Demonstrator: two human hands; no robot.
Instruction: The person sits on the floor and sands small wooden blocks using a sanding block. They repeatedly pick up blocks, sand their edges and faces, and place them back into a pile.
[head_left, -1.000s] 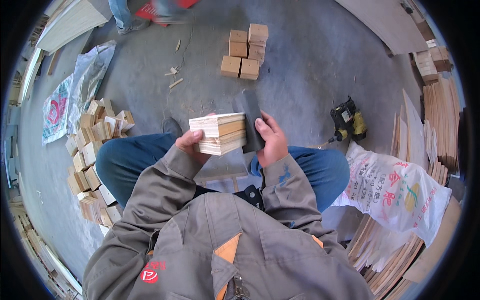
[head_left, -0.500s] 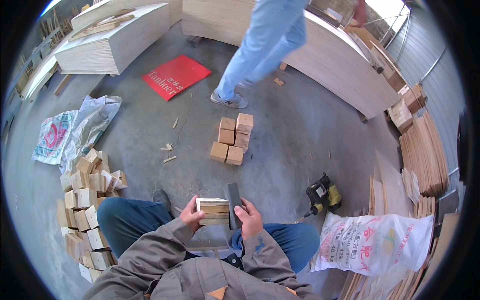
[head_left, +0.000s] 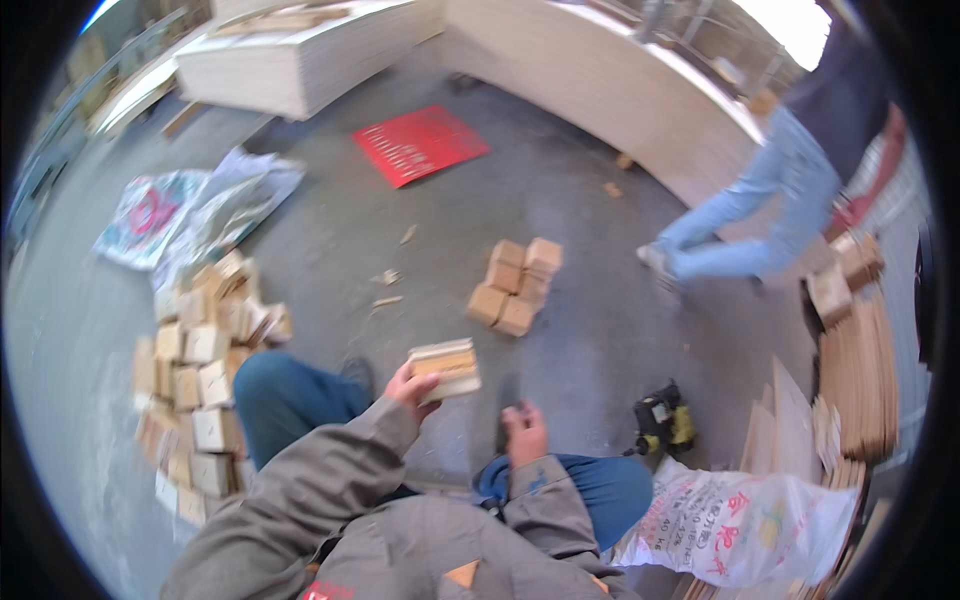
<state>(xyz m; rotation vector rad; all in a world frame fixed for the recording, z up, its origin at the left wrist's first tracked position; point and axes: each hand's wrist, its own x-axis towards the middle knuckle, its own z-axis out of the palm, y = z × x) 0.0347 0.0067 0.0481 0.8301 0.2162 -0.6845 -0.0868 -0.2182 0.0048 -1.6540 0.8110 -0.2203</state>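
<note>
Left hand (head_left: 412, 385) clamps stacked wood pieces (head_left: 446, 368) above knee; right hand (head_left: 522, 432) curled, empty. Finished blocks (head_left: 515, 285) at 12 o'clock; loose pile (head_left: 200, 370) at 9 awaits.

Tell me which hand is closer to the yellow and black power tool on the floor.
Right. The right hand sits just left of the power tool, apart from it. The left hand is farther left, holding a stack of wooden pieces.

Pale tan block (head_left: 444, 368); red sheet (head_left: 420, 144) on grey floor (head_left: 590, 340); yellow-black drill (head_left: 662, 422); white sack (head_left: 740, 520) with red print.
</note>
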